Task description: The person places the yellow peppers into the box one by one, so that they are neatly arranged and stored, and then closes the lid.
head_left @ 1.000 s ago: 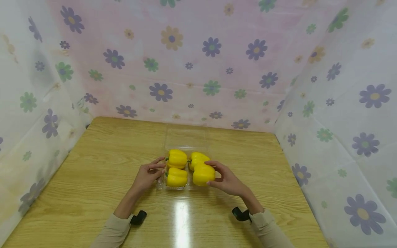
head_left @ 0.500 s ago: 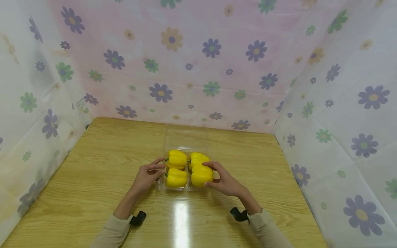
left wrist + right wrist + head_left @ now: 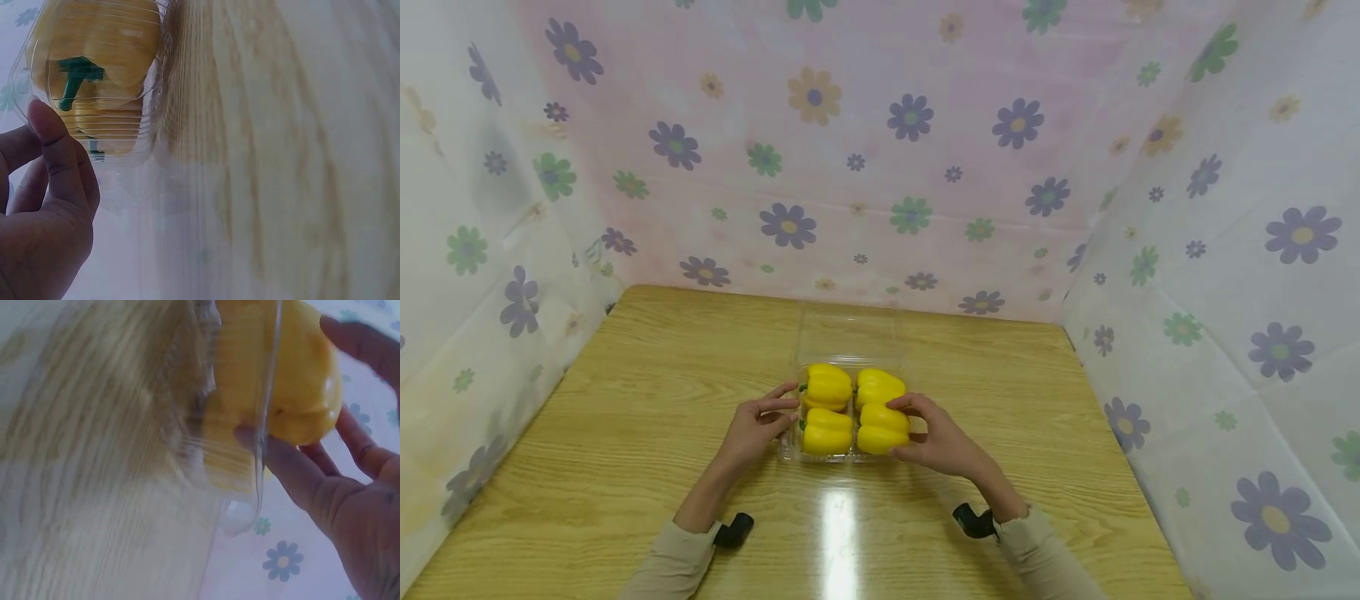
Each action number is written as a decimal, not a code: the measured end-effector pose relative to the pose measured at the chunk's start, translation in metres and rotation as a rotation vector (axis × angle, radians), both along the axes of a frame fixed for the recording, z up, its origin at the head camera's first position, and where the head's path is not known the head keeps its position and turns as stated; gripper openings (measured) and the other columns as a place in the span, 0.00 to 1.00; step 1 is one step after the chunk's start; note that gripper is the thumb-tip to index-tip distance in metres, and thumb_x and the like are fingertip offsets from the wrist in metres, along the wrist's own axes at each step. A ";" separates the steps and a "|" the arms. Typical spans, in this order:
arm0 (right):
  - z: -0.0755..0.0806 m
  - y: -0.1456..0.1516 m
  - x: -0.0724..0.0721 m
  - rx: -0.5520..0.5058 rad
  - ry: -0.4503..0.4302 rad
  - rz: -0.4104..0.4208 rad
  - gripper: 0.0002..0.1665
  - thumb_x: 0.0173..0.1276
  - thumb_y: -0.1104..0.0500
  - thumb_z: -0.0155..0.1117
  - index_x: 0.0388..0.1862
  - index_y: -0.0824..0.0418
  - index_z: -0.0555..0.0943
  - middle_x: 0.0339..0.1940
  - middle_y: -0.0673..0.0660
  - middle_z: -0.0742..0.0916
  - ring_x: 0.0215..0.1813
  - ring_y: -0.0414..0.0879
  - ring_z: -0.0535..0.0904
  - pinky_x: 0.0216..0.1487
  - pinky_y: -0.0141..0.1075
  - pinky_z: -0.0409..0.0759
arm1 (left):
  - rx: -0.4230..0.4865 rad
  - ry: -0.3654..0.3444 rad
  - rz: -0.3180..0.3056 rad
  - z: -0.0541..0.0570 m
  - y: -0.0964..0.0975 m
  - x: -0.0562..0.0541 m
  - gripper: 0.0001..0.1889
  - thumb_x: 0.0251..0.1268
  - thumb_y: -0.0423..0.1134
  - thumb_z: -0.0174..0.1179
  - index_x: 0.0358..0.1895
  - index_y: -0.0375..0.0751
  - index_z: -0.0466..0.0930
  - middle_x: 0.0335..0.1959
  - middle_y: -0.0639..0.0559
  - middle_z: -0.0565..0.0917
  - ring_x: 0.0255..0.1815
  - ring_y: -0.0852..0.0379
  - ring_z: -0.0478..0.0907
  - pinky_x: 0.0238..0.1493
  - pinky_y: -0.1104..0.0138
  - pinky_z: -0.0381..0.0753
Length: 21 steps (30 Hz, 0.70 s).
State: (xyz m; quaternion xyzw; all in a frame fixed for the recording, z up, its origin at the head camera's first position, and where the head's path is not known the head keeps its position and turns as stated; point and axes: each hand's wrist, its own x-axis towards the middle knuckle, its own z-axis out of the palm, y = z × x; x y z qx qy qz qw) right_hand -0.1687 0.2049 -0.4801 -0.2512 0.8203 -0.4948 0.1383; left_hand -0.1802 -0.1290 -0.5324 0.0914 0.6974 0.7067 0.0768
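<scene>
A clear plastic clamshell container [image 3: 788, 454] sits mid-table with its lid [image 3: 850, 333] folded back. In its base lie the rear-left pepper [image 3: 829, 386], front-left pepper [image 3: 827, 433] and rear-right pepper [image 3: 880, 386], all yellow bell peppers. My right hand [image 3: 943, 442] holds another yellow bell pepper [image 3: 882, 429] at the front-right spot. In the right wrist view this pepper [image 3: 303, 375] rises above the container rim between thumb and fingers. My left hand [image 3: 752, 429] pinches the left rim; the left wrist view shows its thumb [image 3: 45, 119] there, beside a green stem [image 3: 78, 78].
The wooden table [image 3: 662, 375] runs back to a flower-patterned cloth [image 3: 865, 192], which also hangs at both sides. A black wrist camera [image 3: 733, 531] sits at the left sleeve, and a second camera [image 3: 973, 521] at the right one.
My right hand has moved the bell pepper left and lower, into the container's front-right spot, so more of the rear-right pepper shows. The left hand stays at the rim.
</scene>
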 end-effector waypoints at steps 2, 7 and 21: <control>-0.001 -0.002 0.001 -0.011 0.014 -0.021 0.33 0.65 0.65 0.75 0.66 0.63 0.72 0.67 0.63 0.74 0.69 0.63 0.71 0.58 0.46 0.85 | 0.002 0.003 -0.003 0.000 0.000 0.000 0.17 0.72 0.27 0.60 0.59 0.20 0.79 0.77 0.36 0.65 0.28 0.60 0.80 0.27 0.72 0.81; -0.003 -0.004 0.001 0.010 0.026 -0.030 0.32 0.67 0.65 0.72 0.68 0.63 0.72 0.68 0.63 0.74 0.71 0.64 0.70 0.58 0.46 0.85 | 0.012 0.007 -0.008 0.000 0.000 0.000 0.17 0.72 0.27 0.60 0.59 0.19 0.78 0.77 0.35 0.65 0.27 0.61 0.79 0.27 0.71 0.81; -0.001 -0.006 -0.003 0.114 -0.018 -0.015 0.31 0.72 0.67 0.67 0.71 0.68 0.69 0.71 0.68 0.72 0.73 0.70 0.66 0.61 0.54 0.82 | 0.021 -0.002 -0.002 -0.002 0.001 0.000 0.16 0.72 0.26 0.61 0.58 0.20 0.79 0.77 0.37 0.65 0.32 0.61 0.81 0.27 0.72 0.81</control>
